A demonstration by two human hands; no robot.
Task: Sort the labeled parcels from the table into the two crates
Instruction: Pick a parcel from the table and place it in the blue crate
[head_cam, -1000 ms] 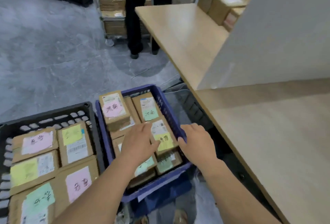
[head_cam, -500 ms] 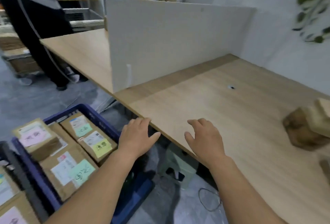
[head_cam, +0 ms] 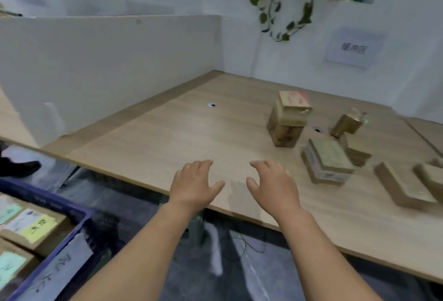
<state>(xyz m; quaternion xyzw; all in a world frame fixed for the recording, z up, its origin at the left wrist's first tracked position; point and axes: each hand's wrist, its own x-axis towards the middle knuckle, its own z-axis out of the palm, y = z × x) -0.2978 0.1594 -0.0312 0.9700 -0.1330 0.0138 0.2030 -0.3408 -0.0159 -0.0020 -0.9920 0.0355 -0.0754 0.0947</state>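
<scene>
Hovering empty and loosely spread, left hand and right hand faced a parcel at two o'clock, probably light, stiff, best gripped across its sides.

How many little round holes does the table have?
2. One hole sits in the bare middle of the table, far from the parcels. The other hole lies between the stacked parcels and the tilted parcel. Parcels may hide more.

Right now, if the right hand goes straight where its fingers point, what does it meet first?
Probably nothing near: the right hand points over bare table toward the wall; the stacked parcels lie right of that line.
</scene>
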